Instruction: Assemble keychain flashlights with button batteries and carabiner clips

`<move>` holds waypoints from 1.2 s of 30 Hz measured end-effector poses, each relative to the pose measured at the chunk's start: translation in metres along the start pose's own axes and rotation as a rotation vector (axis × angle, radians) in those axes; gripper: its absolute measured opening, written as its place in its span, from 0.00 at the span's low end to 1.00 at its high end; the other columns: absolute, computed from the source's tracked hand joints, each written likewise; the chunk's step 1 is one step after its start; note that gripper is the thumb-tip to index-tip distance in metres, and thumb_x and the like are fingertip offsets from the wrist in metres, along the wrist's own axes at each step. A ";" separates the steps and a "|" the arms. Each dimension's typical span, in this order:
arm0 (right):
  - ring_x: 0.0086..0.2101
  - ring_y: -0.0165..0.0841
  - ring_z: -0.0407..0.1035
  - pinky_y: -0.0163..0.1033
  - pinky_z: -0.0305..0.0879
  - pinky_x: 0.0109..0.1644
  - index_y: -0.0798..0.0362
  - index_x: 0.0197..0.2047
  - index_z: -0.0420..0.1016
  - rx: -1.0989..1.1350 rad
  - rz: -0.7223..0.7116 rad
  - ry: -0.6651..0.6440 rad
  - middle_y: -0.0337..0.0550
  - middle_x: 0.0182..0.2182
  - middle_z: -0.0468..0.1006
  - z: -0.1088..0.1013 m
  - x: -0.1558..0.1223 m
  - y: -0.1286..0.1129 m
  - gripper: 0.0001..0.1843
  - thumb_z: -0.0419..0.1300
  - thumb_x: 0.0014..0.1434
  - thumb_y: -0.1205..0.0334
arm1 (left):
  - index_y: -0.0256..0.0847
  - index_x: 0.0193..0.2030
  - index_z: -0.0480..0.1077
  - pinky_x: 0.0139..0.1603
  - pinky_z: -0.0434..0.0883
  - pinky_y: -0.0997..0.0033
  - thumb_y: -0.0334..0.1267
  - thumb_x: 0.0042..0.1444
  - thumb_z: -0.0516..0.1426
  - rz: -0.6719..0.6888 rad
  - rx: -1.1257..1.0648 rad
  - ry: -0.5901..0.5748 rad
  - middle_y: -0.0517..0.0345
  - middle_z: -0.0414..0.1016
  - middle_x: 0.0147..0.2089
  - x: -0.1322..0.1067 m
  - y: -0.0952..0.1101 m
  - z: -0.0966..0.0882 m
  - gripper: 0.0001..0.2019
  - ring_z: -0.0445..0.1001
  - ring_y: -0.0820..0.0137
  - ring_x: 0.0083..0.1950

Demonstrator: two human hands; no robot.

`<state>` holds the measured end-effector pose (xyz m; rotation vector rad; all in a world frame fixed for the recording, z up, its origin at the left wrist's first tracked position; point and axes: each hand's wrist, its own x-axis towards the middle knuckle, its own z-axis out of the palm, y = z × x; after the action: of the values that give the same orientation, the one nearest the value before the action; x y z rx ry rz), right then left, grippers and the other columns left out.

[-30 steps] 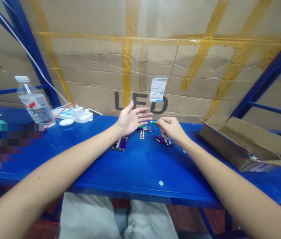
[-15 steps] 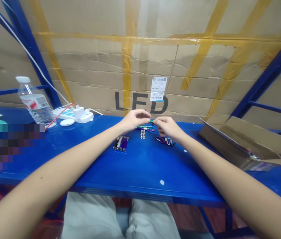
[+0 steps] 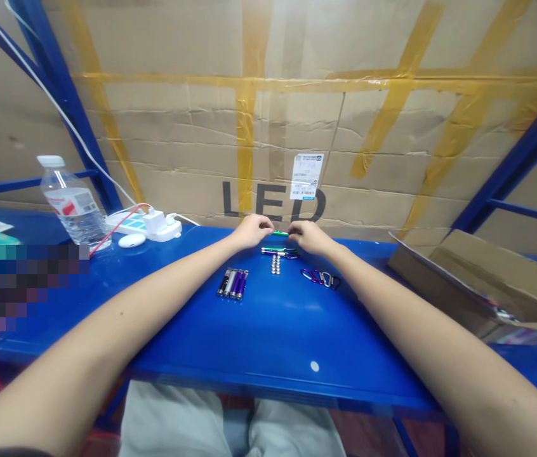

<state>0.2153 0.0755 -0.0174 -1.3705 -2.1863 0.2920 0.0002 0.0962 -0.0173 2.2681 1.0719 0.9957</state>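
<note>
Both of my hands meet at the back of the blue table [image 3: 273, 330]. My left hand [image 3: 251, 230] and my right hand [image 3: 307, 236] are closed in pinches on the two ends of a small green flashlight [image 3: 279, 233], held level just above the table. Under it lie other small flashlights [image 3: 278, 251] and a short column of button batteries [image 3: 275, 264]. A row of several purple and silver flashlights [image 3: 233, 283] lies to the left, and a bunch of carabiner clips [image 3: 322, 278] to the right.
A water bottle [image 3: 71, 204], a white power strip with plugs [image 3: 147, 223] and a white oval object [image 3: 131, 240] stand at the back left. An open cardboard box [image 3: 478, 282] lies at the right. A taped cardboard wall marked LED [image 3: 273, 202] closes the back.
My left hand was open and palm up, then closed onto the green flashlight that my right hand held. Both hands have moved lower and farther back with it.
</note>
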 end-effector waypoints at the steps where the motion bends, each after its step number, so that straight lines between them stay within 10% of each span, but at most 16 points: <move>1: 0.42 0.39 0.73 0.41 0.65 0.48 0.56 0.40 0.79 -0.026 -0.019 -0.017 0.51 0.40 0.81 0.003 0.000 0.002 0.09 0.58 0.58 0.72 | 0.39 0.33 0.78 0.48 0.69 0.59 0.37 0.54 0.58 -0.005 0.021 -0.027 0.50 0.81 0.37 0.001 -0.002 0.001 0.07 0.76 0.61 0.40; 12: 0.46 0.39 0.75 0.39 0.66 0.51 0.53 0.46 0.82 -0.093 -0.049 -0.080 0.48 0.45 0.82 0.015 -0.002 0.011 0.14 0.58 0.61 0.70 | 0.39 0.31 0.77 0.47 0.70 0.63 0.37 0.55 0.57 -0.138 0.207 -0.221 0.51 0.81 0.37 0.001 -0.014 0.006 0.08 0.76 0.62 0.40; 36: 0.46 0.36 0.75 0.37 0.66 0.53 0.53 0.45 0.83 -0.007 -0.104 -0.026 0.45 0.45 0.83 0.014 -0.013 0.009 0.21 0.51 0.58 0.78 | 0.40 0.46 0.77 0.56 0.68 0.63 0.38 0.57 0.56 0.007 0.115 -0.268 0.53 0.80 0.50 -0.007 -0.002 0.010 0.13 0.75 0.61 0.52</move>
<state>0.2194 0.0698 -0.0374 -1.2581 -2.2732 0.2642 0.0040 0.0908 -0.0283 2.4139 1.0285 0.6226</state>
